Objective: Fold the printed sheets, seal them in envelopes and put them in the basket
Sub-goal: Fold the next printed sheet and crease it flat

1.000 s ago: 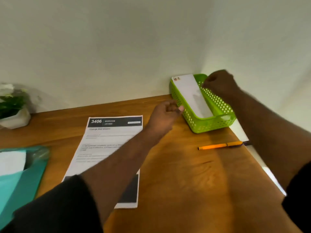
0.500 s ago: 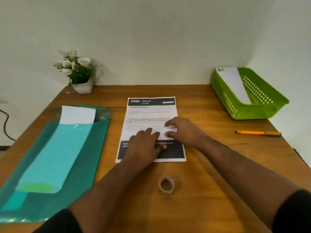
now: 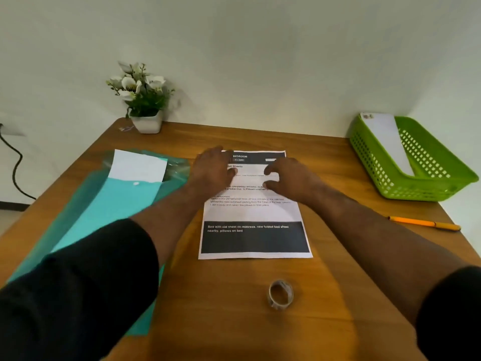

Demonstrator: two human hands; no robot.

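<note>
One white envelope [image 3: 387,142] already leans inside the green basket [image 3: 426,188] at the far right corner of the wooden surface [image 3: 234,321], so at least one round of the task looks finished. The next printed sheet [image 3: 253,212] lies flat and unfolded in the middle of the surface, text side up, its dark banner towards the person.

Both hands are on the far half of that sheet. The left hand [image 3: 212,169] rests near the top left corner with its fingers [image 3: 229,174] bent loosely over the paper; the right hand [image 3: 291,178] lies just beside it, fingers curled downward onto the page. Whether either hand has pinched the top edge or merely presses on the paper cannot be told from this view. No crease shows yet, so the fold appears only about to begin.

A teal plastic folder [image 3: 114,204] on the left has a white sheet or envelope [image 3: 138,165] sticking out of its far end, likely further supplies. A roll of clear tape [image 3: 280,294] stands near the front edge and an orange pen [image 3: 424,223] lies on the right. A potted plant [image 3: 143,100] sits at the back.

For this sheet, folding, enveloping, sealing and dropping in the basket all remain.
</note>
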